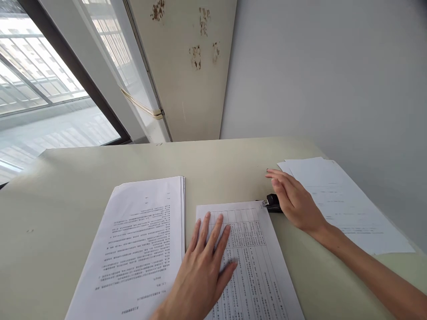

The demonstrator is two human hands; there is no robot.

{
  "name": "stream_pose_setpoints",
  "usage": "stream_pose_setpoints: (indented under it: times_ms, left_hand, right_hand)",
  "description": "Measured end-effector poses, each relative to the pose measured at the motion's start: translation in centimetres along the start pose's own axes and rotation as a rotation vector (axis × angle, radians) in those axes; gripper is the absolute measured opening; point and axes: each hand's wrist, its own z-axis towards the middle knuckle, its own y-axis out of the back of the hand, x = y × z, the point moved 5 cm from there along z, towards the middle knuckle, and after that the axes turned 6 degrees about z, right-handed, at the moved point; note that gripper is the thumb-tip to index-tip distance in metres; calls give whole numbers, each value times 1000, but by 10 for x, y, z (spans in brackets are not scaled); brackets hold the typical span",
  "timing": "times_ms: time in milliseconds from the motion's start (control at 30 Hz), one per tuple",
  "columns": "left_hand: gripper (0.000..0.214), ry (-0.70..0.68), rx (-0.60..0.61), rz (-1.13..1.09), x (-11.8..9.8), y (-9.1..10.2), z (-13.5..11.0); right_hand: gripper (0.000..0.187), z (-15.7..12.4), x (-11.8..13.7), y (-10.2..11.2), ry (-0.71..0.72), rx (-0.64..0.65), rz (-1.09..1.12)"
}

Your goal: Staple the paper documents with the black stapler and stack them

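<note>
Flat on a printed sheet with a table point(248, 262) lies my left hand point(203, 262), its fingers spread. A black stapler point(273, 202) sits at the sheet's top right corner, its metal front end at the paper's edge. My right hand point(295, 198) is over the stapler's rear part and hides much of it. The fingers of that hand stretch out to the left, past the stapler, not wrapped round it. Whether the palm presses on the stapler I cannot tell.
A thick stack of printed paper point(133, 244) lies to the left of the sheet. More loose papers point(347, 204) lie at the right, partly behind my right forearm. The pale desk point(227, 164) meets a grey wall point(316, 80); a window point(43, 75) is at the left.
</note>
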Motion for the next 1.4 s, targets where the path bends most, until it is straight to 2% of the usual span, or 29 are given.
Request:
stream_pose_setpoints:
  times_ms: [133, 267, 633, 867, 1000, 1133, 1200, 1267, 1333, 1400]
  left_hand:
    - [72, 7, -2, 5, 0, 3, -6]
    - [71, 0, -2, 36, -1, 6, -13]
    - [71, -18, -36, 73, -2, 9, -23]
    - [70, -30, -38, 106, -3, 10, -23]
    - [68, -19, -35, 88, -2, 11, -22]
    - [67, -16, -33, 77, -1, 11, -22]
    - [67, -13, -35, 88, -1, 12, -22]
    - [68, -15, -35, 107, -2, 12, -23]
    - [68, -16, -40, 119, -3, 12, -23]
    - [69, -12, -39, 118, -3, 11, -22]
  right_hand:
    - [45, -7, -8, -3, 69, -34, -59]
    - [46, 0, -11, -5, 116, -75, -80]
    - [52, 20, 2, -20, 176, -217, -114]
    - [49, 24, 10, -28, 204, -220, -115]
    - [34, 6, 14, -18, 216, -225, -101]
    - [17, -35, 19, 5, 193, -268, -69]
    - [18, -56, 15, 14, 79, -206, -43]
    - [24, -73, 4, 17, -137, -67, 8]
    - [32, -90, -6, 15, -329, 87, 113]
    - [40, -102, -10, 9, -450, 187, 238]
